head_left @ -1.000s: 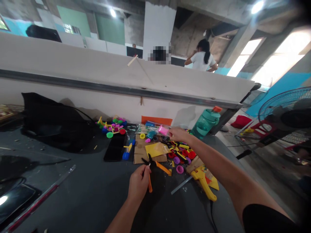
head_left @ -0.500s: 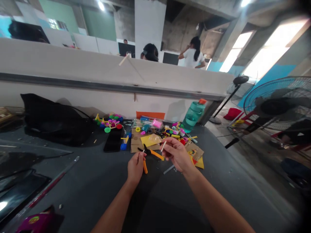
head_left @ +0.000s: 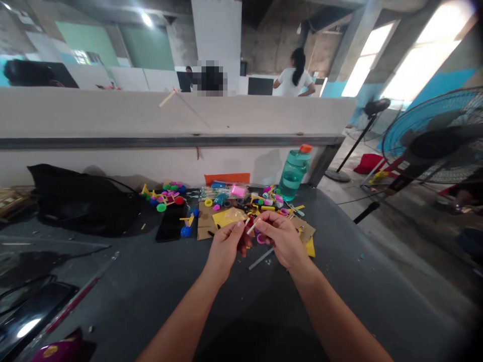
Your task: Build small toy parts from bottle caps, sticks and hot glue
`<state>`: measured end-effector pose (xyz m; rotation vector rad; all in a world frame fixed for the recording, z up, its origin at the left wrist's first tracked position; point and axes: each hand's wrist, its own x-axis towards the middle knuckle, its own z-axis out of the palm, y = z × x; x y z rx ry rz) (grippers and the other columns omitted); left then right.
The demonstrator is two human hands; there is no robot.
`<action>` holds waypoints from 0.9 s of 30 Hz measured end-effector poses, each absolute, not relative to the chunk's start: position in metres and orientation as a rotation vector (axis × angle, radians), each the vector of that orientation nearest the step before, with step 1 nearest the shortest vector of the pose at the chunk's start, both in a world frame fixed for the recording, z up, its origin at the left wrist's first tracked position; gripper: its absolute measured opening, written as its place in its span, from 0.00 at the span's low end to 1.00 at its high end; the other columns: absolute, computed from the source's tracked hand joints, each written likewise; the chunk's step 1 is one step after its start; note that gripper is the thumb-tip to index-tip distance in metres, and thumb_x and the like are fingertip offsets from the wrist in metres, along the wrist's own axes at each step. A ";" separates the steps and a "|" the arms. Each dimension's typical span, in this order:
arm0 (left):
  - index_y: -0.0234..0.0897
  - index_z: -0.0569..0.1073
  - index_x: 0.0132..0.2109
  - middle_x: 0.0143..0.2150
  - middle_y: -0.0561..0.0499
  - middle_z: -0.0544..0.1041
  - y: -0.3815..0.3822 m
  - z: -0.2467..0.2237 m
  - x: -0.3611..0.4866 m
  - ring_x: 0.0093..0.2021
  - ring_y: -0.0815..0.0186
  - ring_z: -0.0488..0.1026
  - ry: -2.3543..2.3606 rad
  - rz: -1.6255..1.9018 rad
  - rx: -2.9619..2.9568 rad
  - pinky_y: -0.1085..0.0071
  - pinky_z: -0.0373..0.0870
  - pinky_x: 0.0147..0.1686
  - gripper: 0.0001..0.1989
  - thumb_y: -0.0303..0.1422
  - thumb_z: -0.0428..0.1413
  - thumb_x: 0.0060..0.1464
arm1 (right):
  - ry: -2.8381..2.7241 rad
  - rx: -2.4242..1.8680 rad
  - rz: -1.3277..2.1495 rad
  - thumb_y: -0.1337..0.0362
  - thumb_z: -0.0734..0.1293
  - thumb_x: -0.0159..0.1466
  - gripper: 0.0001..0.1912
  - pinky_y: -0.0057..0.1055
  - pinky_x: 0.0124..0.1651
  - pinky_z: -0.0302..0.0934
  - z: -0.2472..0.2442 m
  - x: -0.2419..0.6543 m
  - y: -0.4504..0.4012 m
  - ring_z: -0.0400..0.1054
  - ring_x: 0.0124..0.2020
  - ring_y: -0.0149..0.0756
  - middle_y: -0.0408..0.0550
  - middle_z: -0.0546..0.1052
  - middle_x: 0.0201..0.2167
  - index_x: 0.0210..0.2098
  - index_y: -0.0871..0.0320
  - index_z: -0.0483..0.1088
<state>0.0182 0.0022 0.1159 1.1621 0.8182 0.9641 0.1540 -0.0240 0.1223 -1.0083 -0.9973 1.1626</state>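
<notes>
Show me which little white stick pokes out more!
The right-hand stick, pinched in the right hand: a longer piece of it shows, while the left-hand stick, pinched in the left hand, shows only a short tip.

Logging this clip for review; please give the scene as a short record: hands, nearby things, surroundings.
left hand: pinches a small pale piece
right hand: pinches a short pale stick
contact: cannot tell whether the two touch
nearby: yellow sheet, cardboard, translucent rod
back: upright teal bottle
picture left: black bag, dark phone
</notes>
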 end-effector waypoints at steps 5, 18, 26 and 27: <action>0.31 0.71 0.28 0.19 0.52 0.69 0.003 0.111 0.028 0.16 0.75 0.61 0.761 0.919 1.149 0.78 0.58 0.15 0.18 0.43 0.51 0.52 | -1.039 -1.015 1.057 0.60 0.68 0.55 0.08 0.25 0.23 0.53 0.118 0.160 -0.021 0.59 0.20 0.26 0.40 0.68 0.20 0.27 0.57 0.68; 0.33 0.70 0.28 0.18 0.56 0.64 0.009 0.110 0.017 0.16 0.76 0.59 0.911 0.831 1.383 0.80 0.55 0.15 0.17 0.43 0.49 0.55 | -0.977 -1.136 1.095 0.59 0.68 0.55 0.09 0.23 0.20 0.48 0.111 0.148 -0.021 0.56 0.19 0.24 0.39 0.67 0.20 0.30 0.59 0.70; 0.33 0.71 0.30 0.21 0.54 0.67 0.011 0.110 0.013 0.17 0.75 0.61 0.689 0.750 1.252 0.79 0.59 0.15 0.15 0.39 0.47 0.56 | -0.733 -1.020 1.195 0.63 0.69 0.53 0.09 0.21 0.19 0.44 0.116 0.142 -0.022 0.59 0.19 0.23 0.38 0.69 0.17 0.23 0.59 0.65; 0.34 0.71 0.30 0.22 0.54 0.68 0.011 0.110 0.011 0.18 0.75 0.61 0.656 0.739 1.241 0.79 0.60 0.15 0.15 0.39 0.47 0.57 | -0.709 -1.016 1.203 0.63 0.70 0.52 0.10 0.20 0.19 0.44 0.117 0.143 -0.022 0.60 0.19 0.23 0.39 0.69 0.18 0.23 0.60 0.65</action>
